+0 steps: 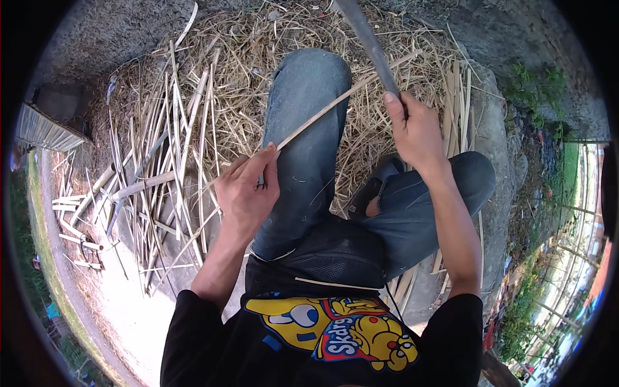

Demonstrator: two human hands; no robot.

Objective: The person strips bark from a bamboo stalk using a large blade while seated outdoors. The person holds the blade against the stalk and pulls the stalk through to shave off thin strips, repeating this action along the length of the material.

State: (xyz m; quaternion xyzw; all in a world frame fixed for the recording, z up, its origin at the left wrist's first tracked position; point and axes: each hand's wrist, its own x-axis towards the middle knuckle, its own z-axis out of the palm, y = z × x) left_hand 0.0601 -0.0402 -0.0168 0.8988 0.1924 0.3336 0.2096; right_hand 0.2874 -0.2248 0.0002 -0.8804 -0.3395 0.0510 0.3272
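Observation:
My left hand [246,192] pinches a thin, pale bamboo strip [317,116] between thumb and fingers. The strip slants up to the right, across my raised knee in jeans [306,84]. My right hand [418,134] is wrapped round the lower end of a long, dark grey, blade-like tool [369,44]. This tool points up and slightly left, and its far end runs out of the top of the picture. The strip's far end passes close to the tool, just above my right hand; whether they touch, I cannot tell. Another narrow strip [338,284] lies across my lap.
Many loose bamboo strips [184,129] lie heaped on my left, with thicker cut pieces [97,193] beyond. Shavings [245,39] cover the ground ahead. More strips [456,103] lie along the right, beside a stone edge [493,129]. My other leg [429,213] is folded at the right.

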